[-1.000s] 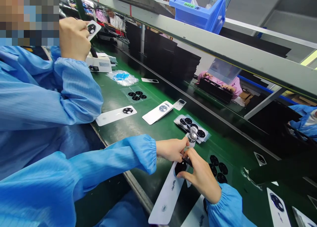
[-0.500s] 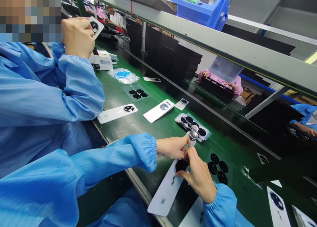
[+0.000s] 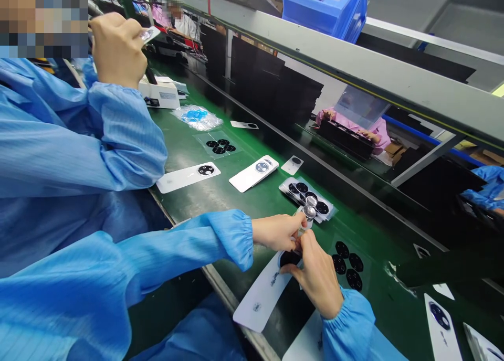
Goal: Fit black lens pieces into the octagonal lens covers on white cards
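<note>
A white phone back cover (image 3: 262, 300) with small dark print slants across the bench edge. Around its upper end, by a black round camera lens cover (image 3: 289, 258), my right hand (image 3: 318, 272) is closed, the thumb on the near side. My left hand (image 3: 281, 232) meets it there, fingers pinched together; their tips and anything between them are hidden. Just beyond my fingers stands a small container with a shiny round metal top (image 3: 310, 209). Behind it lies a stack of clear-film sheets with black lens covers (image 3: 301, 188). Another such sheet (image 3: 354, 261) lies right of my right hand.
Other white back covers lie on the green bench (image 3: 192, 193): one at left (image 3: 189, 177), a stacked pair (image 3: 254, 173), one at right (image 3: 443, 324). A co-worker's raised hand (image 3: 118, 49) holds a cover at left. A blue bin (image 3: 321, 9) sits on the overhead shelf.
My hands stay together at the cover's upper end, with only a slight shift. The near end of the cover has risen a little in view. The co-worker's cover has tilted flatter.
</note>
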A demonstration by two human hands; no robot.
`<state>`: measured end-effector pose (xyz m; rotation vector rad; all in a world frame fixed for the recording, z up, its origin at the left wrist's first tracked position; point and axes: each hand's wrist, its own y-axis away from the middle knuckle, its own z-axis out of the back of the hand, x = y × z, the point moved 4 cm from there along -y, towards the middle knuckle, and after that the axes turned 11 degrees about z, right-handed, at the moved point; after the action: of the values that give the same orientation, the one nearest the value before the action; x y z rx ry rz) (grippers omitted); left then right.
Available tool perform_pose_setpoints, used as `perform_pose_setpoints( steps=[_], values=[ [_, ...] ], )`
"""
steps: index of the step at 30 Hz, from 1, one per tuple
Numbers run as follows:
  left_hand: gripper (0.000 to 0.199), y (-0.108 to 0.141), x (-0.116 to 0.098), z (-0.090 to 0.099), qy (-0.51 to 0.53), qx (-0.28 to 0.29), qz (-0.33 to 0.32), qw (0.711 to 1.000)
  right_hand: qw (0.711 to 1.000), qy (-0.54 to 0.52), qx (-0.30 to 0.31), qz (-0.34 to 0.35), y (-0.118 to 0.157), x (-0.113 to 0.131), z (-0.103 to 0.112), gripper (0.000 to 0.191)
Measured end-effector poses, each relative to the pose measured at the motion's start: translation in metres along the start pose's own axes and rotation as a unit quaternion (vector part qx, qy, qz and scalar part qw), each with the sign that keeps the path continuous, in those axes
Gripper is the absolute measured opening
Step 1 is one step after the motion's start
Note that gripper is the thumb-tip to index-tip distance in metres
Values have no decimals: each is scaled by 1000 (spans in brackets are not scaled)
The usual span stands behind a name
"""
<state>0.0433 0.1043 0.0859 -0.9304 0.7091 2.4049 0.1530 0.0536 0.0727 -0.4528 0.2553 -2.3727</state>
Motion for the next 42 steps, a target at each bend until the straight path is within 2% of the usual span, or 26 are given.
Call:
perform_pose_setpoints(
  steps=[8, 23, 28, 35, 42],
  values=[
    [50, 0, -2, 0, -24, -8, -7, 1000, 1000, 22, -18, 13, 1, -1, -4, 35],
    [52, 3, -7, 2, -48, -9, -15, 999, 999, 43, -11, 2, 2, 0, -7, 35],
    [49, 2, -5, 1, -58, -12, -17, 998, 1000, -1, -7, -17, 2, -3, -8, 35],
    [50, 3, -2, -2, -76, -10, -22, 997, 996, -84, -21, -7, 3, -9, -10, 22],
    [54, 4, -3, -5, -95, -14, -28, 995, 994, -104, -16, -8, 4, -12, -11, 18]
  ],
)
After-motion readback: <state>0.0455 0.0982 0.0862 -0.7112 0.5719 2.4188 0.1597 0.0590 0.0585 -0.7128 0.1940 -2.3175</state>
